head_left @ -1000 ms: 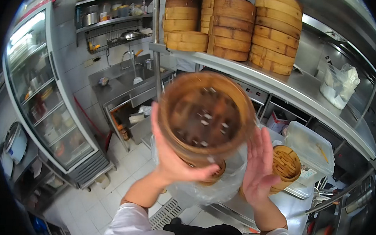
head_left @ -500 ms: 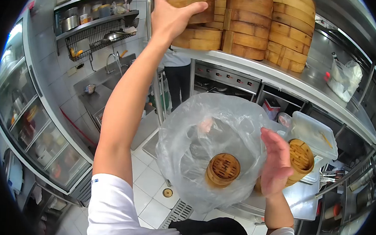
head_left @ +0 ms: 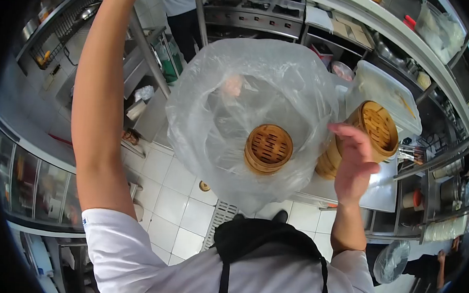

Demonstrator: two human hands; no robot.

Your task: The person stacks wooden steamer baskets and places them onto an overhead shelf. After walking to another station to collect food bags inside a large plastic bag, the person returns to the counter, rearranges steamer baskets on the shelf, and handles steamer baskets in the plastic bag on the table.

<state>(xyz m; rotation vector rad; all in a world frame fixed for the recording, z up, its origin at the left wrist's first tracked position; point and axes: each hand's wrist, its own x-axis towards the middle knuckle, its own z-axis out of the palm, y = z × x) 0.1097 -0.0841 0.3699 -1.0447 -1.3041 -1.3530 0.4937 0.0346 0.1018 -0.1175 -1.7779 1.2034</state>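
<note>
My left arm [head_left: 102, 97] stretches up past the top edge, and its hand is out of the picture. Below the middle of the view, a large translucent plastic bag [head_left: 193, 118] spreads wide at its mouth. A round bamboo steamer [head_left: 269, 148] with a slatted base sits within the bag's outline. My right hand [head_left: 353, 166] hovers at the bag's right side, fingers bent loosely and thumb apart, with nothing in it. Just behind that hand stand more bamboo steamers [head_left: 377, 127], partly covered by it. Whether my fingers touch the bag or those steamers, I cannot tell.
A metal shelf edge [head_left: 404, 36] curves across the top right, with a stove [head_left: 251, 20] beyond. A clear plastic tub [head_left: 378, 93] is behind the steamers. One person [head_left: 182, 22] stands at the back, and another [head_left: 424, 268] is at lower right.
The view has tipped downward, so the stacked steamers by my left hand have left the picture. My left hand has gone out of sight at the top. My right hand stays open beside the bag.
</note>
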